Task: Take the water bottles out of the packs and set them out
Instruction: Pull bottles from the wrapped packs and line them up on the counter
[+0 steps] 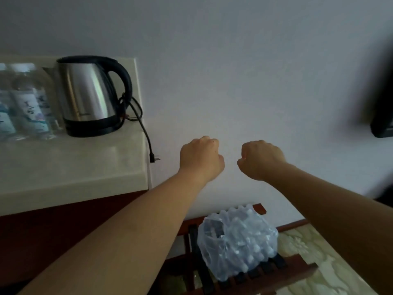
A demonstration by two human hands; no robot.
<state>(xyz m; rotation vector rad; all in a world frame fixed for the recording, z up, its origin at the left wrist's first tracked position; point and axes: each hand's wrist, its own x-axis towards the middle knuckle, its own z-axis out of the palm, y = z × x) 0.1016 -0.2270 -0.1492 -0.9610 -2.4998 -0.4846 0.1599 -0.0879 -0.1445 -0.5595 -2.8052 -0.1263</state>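
One clear shrink-wrapped pack of water bottles (236,241), near right, lying on one dark red slatted wooden rack (297,271); the bottles inside are too blurred to count. The rack stands on pale patterned carpet (331,262) against a plain white wall (255,71). Left hand (200,159) and right hand (261,160): both clenched in fists, holding nothing, raised above the pack. Far left: one cream stone counter (74,165) bearing one steel kettle with black handle (89,94) and blurred labelled clear bottles (27,103), at least two.

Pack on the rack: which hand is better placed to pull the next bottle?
Left, narrowly. The left hand and right hand are both fisted and empty above the pack, but its opening seems to face left, and the counter with set-out bottles lies left too.
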